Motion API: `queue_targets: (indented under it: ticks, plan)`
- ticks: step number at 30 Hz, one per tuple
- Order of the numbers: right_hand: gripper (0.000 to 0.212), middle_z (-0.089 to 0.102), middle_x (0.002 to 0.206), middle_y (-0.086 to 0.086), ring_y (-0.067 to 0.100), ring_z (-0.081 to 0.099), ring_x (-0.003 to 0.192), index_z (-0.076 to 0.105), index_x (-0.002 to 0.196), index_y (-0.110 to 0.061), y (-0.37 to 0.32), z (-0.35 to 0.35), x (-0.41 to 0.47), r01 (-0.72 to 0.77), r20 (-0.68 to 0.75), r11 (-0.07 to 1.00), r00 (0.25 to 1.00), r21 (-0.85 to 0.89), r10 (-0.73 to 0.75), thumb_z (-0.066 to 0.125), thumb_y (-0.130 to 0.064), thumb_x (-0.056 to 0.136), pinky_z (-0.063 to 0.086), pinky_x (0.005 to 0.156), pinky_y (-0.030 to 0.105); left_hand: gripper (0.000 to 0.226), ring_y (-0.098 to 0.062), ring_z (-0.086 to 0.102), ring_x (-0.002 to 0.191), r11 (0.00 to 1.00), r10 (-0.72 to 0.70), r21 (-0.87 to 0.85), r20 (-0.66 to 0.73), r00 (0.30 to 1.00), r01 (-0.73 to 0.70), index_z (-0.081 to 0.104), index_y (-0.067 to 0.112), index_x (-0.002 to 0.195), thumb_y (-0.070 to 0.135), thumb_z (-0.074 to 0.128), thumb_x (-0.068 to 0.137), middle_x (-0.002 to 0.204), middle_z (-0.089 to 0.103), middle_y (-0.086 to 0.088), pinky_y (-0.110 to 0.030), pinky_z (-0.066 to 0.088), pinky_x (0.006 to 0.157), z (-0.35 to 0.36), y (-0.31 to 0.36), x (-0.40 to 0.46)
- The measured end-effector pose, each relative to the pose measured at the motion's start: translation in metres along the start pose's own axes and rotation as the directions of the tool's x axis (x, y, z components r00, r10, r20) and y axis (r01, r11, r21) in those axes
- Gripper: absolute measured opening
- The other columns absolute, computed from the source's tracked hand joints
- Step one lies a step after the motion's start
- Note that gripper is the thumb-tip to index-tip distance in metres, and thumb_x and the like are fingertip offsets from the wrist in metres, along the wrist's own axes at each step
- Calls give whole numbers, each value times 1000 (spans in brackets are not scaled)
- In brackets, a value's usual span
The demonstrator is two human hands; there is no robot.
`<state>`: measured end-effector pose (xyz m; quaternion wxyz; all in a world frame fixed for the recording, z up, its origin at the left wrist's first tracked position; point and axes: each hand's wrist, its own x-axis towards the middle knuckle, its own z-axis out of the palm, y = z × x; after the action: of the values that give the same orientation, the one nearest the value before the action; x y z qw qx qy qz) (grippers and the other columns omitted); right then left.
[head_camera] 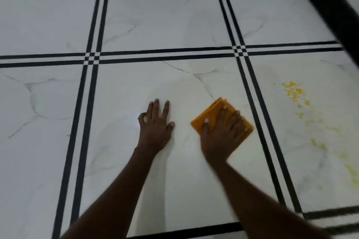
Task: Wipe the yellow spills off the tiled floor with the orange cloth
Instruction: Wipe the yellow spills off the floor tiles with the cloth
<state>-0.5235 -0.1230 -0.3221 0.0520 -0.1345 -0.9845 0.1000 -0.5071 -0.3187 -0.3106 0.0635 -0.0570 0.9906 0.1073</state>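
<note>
My right hand (223,132) presses the folded orange cloth (217,116) flat, fingers spread, on the centre tile, which looks clean. Left hand (155,124) braces, fingers splayed. Yellow spills (294,93) remain unwiped on the tile to the right.

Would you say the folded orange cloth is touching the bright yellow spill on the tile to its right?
Apart. The head view shows the folded orange cloth on the middle tile, with black border stripes and bare tile before the bright yellow spill.
</note>
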Motion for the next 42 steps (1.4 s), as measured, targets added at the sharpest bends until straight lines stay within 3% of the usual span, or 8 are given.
queue_targets:
  ticks: [4, 8, 13, 22, 28, 33, 39, 42]
  plan:
    - [79, 20, 170, 21, 45, 19, 155, 21, 164, -21, -16, 0, -29, 241, 127, 970, 962, 34, -244, 37, -61, 98, 3, 126, 62, 69, -31, 5, 158, 999, 20, 36, 64, 998, -23, 8, 29, 163, 44, 38, 103, 170, 3, -14, -52, 22, 114, 8, -10, -1]
    - [78, 19, 172, 14, 39, 18, 158, 16, 165, -28, 9, 10, 83, 613, 164, 790, 779, 10, -606, 32, -65, 99, 9, 127, 60, 70, -30, 11, 157, 997, 37, 72, 62, 997, -41, 13, 30, 162, 50, 23, 96, 170, 9, -14, -51, 27, 111, 7, -11, 0]
    - [78, 31, 166, 19, 43, 29, 152, 25, 163, -25, 19, 9, 125, 419, 128, 907, 903, -54, -409, 33, -66, 97, 14, 123, 62, 70, -29, 18, 156, 997, 4, 82, 52, 999, -9, 20, 30, 161, 49, 19, 94, 169, 15, -14, -48, 29, 106, 7, -6, -1]
    - [60, 58, 134, 17, 33, 57, 123, 47, 138, -9, 21, -60, 208, 466, 515, 880, 779, -92, -358, 72, -38, 92, 50, 100, 45, 72, -36, 37, 148, 994, -42, 108, 143, 989, 26, 37, 21, 157, 44, 21, 90, 163, 30, -21, -50, 43, 96, -4, 4, 3]
    - [42, 67, 96, 10, 22, 64, 88, 71, 114, 2, 17, -88, 236, 427, 651, 904, 680, 22, -337, 76, -32, 90, 56, 87, 35, 69, -36, 37, 148, 988, -44, 150, 117, 992, 26, 36, 22, 157, 43, 24, 93, 163, 29, -20, -48, 44, 94, -10, 7, 2]
    - [30, 69, 101, 13, 28, 65, 94, 69, 104, -3, 7, -143, 242, 527, 504, 832, 678, 172, -534, 79, -25, 86, 51, 72, 31, 71, -32, -3, 158, 978, -68, 210, 251, 966, 15, -5, 26, 162, 41, 34, 105, 169, -12, -16, -48, 26, 117, -18, 15, 12]
    - [20, 58, 84, -7, 17, 60, 83, 66, 109, -14, 16, -201, 206, 729, 244, 653, 608, 207, -756, 70, -26, 92, 40, 68, 27, 74, -38, -2, 157, 960, -70, 280, 277, 958, -11, -7, 20, 162, 40, 36, 105, 168, -12, -22, -52, 29, 117, -21, 20, 13]
    - [22, 42, 88, -17, 7, 41, 91, 64, 109, -17, 40, -186, 165, 755, 329, 635, 565, 165, -757, 68, -34, 95, 35, 79, 26, 76, -38, 4, 156, 966, -78, 259, 277, 958, 4, -1, 19, 162, 40, 42, 103, 168, -4, -22, -53, 31, 115, -28, 25, 12]
